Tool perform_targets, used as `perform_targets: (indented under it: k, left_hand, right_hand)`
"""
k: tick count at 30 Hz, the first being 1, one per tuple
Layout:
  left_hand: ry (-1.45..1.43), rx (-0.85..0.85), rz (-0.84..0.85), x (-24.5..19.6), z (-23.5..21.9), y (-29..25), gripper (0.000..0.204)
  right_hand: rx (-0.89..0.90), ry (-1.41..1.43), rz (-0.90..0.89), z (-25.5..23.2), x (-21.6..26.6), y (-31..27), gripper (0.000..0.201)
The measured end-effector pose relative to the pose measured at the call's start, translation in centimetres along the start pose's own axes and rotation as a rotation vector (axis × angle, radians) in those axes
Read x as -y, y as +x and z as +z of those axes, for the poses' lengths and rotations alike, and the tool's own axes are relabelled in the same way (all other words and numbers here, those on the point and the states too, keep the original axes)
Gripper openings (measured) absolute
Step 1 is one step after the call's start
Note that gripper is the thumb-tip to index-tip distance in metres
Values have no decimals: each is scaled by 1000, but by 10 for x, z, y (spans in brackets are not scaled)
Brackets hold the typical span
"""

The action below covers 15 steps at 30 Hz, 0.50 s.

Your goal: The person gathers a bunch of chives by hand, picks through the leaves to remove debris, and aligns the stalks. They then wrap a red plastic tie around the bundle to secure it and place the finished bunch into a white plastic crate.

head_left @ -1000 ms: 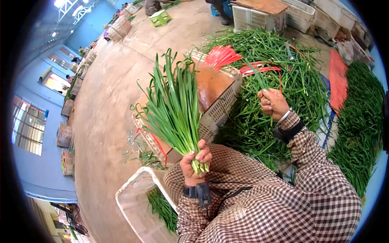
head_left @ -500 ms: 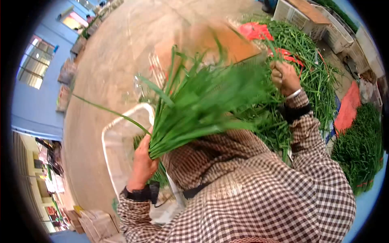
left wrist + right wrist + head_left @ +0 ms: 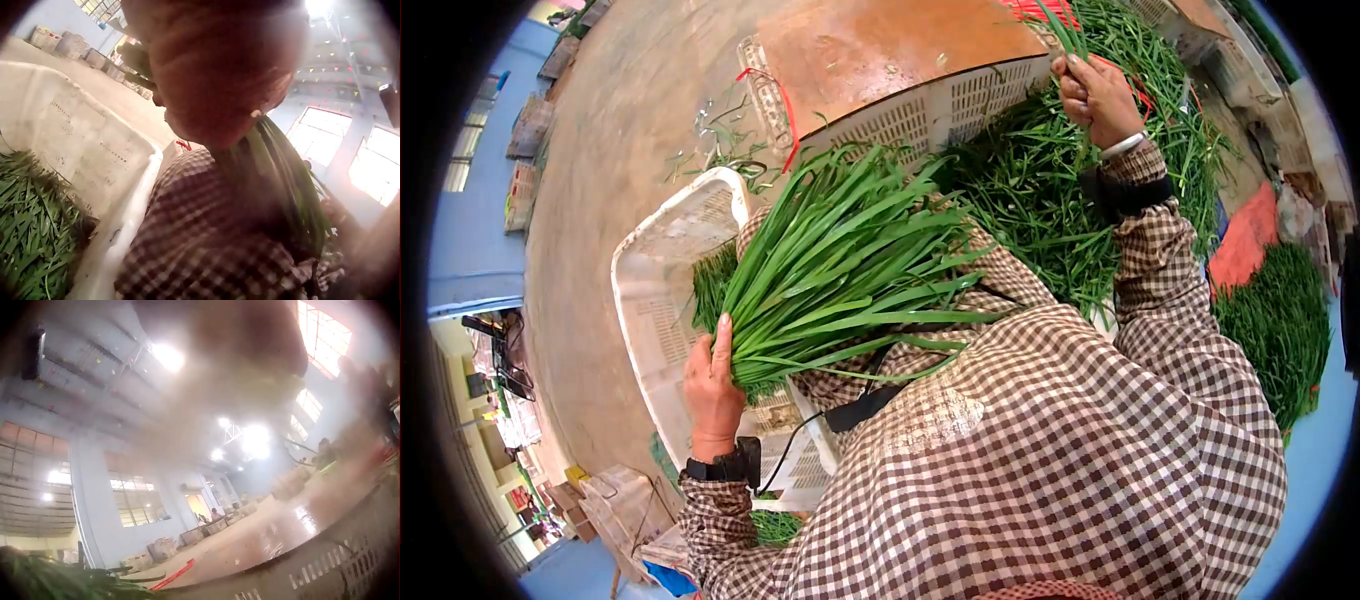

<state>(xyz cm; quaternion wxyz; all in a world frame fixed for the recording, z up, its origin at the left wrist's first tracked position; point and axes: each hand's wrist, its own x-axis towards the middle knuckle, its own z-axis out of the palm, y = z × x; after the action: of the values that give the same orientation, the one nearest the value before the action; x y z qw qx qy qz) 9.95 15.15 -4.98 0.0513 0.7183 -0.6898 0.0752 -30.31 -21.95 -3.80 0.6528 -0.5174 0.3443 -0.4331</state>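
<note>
The left hand (image 3: 714,388) grips the cut ends of a large bunch of green leafy stalks (image 3: 840,270), whose leaves fan rightward across the lap. In the left wrist view that hand (image 3: 225,69) fills the top, with stalks (image 3: 281,181) hanging below it. At the upper right of the head view the right hand (image 3: 1102,100) pinches a few thin stalks (image 3: 1064,30), its fingers curled, above a loose pile of greens (image 3: 1040,210). The right wrist view shows this hand (image 3: 231,350) only as a blur.
A white crate (image 3: 632,300) holding greens stands at the person's left. Ahead is an upturned-looking crate with a brown board (image 3: 860,60) on top and a red strap (image 3: 788,120) beside it. Red sheeting (image 3: 1246,240) and more greens (image 3: 1275,330) lie at the right.
The left hand has moved left and down with the bunch, which has swung from upright to lying rightward. The right hand stays raised with its few stalks. The head view has shifted downward.
</note>
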Motion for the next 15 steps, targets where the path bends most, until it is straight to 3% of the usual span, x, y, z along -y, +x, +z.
perform_targets:
  k: [3,7,9,10,11,13,15]
  left_hand:
    - [-42,-29,-1,3,7,-1,70]
    - [-60,-26,-31,-1,14,-5,70]
    - [-78,-50,-53,-2,16,-6,69]
    - [-73,-58,-71,-1,15,-6,69]
    - [-35,-43,-62,-1,14,-7,68]
    - [5,-31,-63,-5,6,-7,67]
    - [-10,-75,-45,-3,8,-6,67]
  right_hand:
    - [-62,-199,-128,4,7,4,26]
    - [-93,-163,-163,0,20,7,32]
    - [-226,-91,-39,23,38,1,34]
    - [-117,-137,-77,-2,27,17,35]
    - [-176,-151,-83,3,26,18,36]
    - [-57,-173,-68,12,30,15,33]
    - [-133,-190,44,37,35,11,29]
